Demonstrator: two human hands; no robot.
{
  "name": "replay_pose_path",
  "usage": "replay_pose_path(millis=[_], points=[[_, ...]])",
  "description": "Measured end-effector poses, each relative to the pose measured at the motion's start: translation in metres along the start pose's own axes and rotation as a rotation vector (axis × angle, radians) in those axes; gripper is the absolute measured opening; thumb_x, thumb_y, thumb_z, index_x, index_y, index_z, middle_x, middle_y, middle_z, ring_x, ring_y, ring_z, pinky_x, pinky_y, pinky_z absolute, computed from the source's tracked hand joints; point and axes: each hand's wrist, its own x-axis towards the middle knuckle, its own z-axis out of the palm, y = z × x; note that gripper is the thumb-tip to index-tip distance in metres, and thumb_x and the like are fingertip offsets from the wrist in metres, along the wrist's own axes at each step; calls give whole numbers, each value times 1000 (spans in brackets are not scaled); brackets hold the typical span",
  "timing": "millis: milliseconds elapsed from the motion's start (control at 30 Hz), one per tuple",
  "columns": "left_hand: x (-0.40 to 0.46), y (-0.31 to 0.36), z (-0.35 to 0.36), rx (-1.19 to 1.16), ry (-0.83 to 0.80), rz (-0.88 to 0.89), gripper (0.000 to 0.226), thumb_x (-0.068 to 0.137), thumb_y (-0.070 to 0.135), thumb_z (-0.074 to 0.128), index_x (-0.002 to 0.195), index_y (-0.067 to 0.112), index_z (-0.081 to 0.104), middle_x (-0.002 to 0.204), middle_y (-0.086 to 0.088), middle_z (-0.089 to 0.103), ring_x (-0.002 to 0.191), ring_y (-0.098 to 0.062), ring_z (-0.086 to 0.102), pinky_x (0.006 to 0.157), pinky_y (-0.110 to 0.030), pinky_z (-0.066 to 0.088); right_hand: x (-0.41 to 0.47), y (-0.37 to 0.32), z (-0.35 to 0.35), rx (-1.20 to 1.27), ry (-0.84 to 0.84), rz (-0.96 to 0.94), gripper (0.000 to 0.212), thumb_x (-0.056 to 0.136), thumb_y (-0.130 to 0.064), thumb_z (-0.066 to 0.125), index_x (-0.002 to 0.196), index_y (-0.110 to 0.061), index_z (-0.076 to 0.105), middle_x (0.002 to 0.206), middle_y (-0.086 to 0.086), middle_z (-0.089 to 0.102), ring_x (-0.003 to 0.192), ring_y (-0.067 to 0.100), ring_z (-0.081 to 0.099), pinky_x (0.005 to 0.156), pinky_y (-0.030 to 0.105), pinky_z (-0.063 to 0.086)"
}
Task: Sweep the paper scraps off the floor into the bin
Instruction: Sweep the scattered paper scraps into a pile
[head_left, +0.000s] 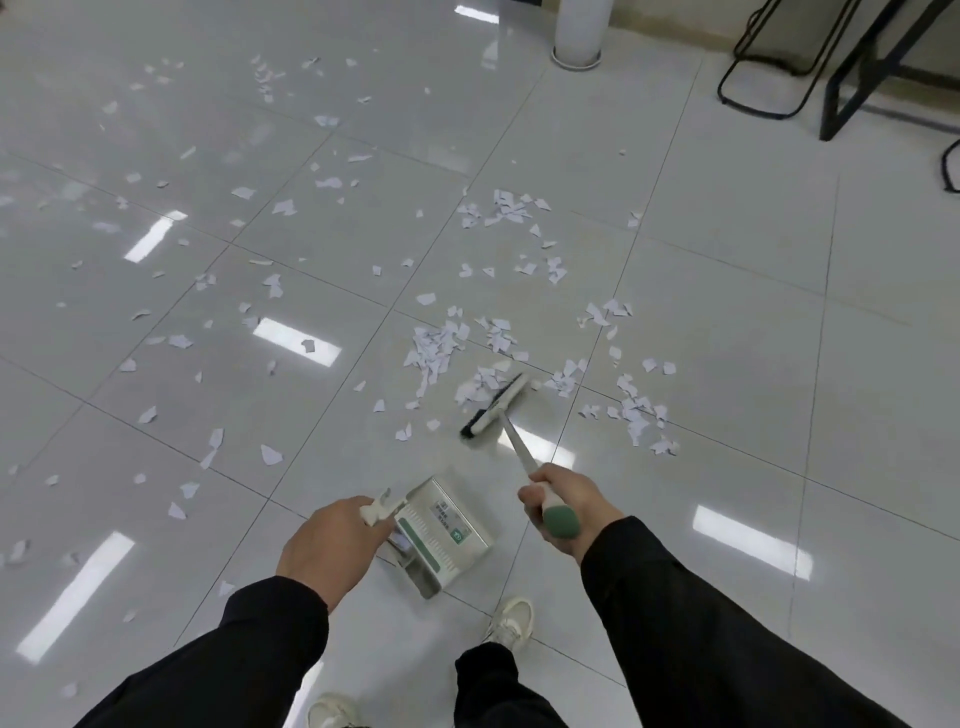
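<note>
Here the right hand (563, 506) is clamped round the green-capped grip of a white broom (496, 406), its head resting on the floor (727, 291) against a heap of paper scraps (436, 351). The left hand (332, 540) is closed on the white handle of a metal dustpan (441, 535). The dustpan carries a green-striped label with a small green logo, its writing too small to read. More scraps lie scattered far across the glossy tiles.
</note>
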Motion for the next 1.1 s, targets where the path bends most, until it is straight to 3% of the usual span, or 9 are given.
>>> replay_pose_path(millis=[233,500,633,733,867,1000,1100], points=[[24,51,12,11,-17,28,27,99,46,58,79,29,64,76,7,67,73,-14,62,62,-29,45,-33,-36,-56,-14,15,-61,18,93,-6,56,110,-3,51,64,11,51,38,13,39,33,18,40],[78,137,25,27,-56,196,20,97,50,59,86,36,66,81,10,67,80,-16,63,70,-32,50,-40,-76,-140,-123,327,-224,8,93,-2,51,99,0,55,70,14,53,42,17,46,39,22,43],[104,168,22,26,-60,246,25,98,47,59,78,33,61,75,9,65,75,-17,62,64,-31,45,-33,-101,-174,-158,447,-233,8,93,-2,49,100,0,53,65,14,50,36,18,44,38,21,41],[127,188,16,30,-77,274,30,98,48,59,75,29,58,72,9,62,72,-16,60,61,-29,41,-20,-118,-191,-142,508,-199,11,94,-2,49,104,0,52,75,18,51,32,18,46,37,20,43],[170,199,-1,52,-88,299,28,97,49,57,87,23,64,66,11,52,66,-15,52,57,-29,36,21,-139,-185,-118,564,-117,8,94,1,50,101,2,52,83,20,51,28,17,48,34,19,44],[209,202,-26,63,-111,323,33,98,48,55,69,34,51,65,9,56,65,-12,54,57,-28,38,70,-166,-124,-171,518,-40,12,94,1,51,105,4,53,77,19,53,31,19,52,37,21,46],[233,204,-42,112,-120,316,35,100,50,52,68,35,52,67,9,59,69,-11,57,63,-28,39,93,-185,-56,-179,436,-48,12,94,1,50,105,3,53,83,20,53,34,20,54,37,21,44]])
